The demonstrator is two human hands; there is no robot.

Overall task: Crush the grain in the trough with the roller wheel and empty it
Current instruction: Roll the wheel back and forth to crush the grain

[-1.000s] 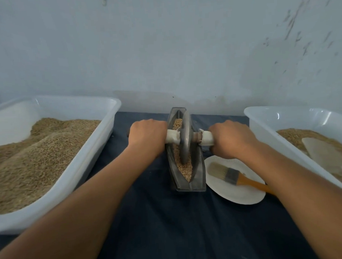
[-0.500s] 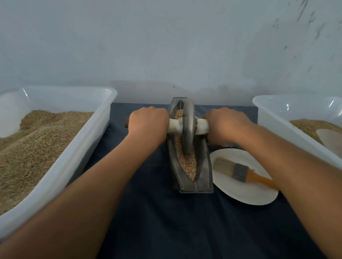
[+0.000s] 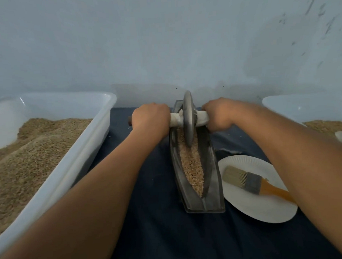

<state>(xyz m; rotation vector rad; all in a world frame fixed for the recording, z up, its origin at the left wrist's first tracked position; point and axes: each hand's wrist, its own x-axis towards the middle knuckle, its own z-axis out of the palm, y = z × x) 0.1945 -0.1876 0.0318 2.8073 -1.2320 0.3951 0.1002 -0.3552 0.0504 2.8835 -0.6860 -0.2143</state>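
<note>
A narrow grey boat-shaped trough [image 3: 214, 188] lies lengthwise on the dark cloth, with tan grain [image 3: 192, 167] along its groove. The grey roller wheel [image 3: 188, 120] stands upright in the groove near the trough's far end, on an axle wrapped in white. My left hand [image 3: 150, 118] grips the axle left of the wheel. My right hand [image 3: 219, 113] grips it on the right. The wheel's lower edge sits in the grain.
A large white tub [image 3: 74, 168] full of grain stands at the left. Another white tub [image 3: 294, 108] with grain is at the right edge. A paper plate [image 3: 267, 209] beside the trough carries a brush [image 3: 248, 180] with an orange handle. A pale wall stands close behind.
Both hands have pushed the wheel away from me, from the trough's middle to its far end. More grain shows in the near half of the groove.
</note>
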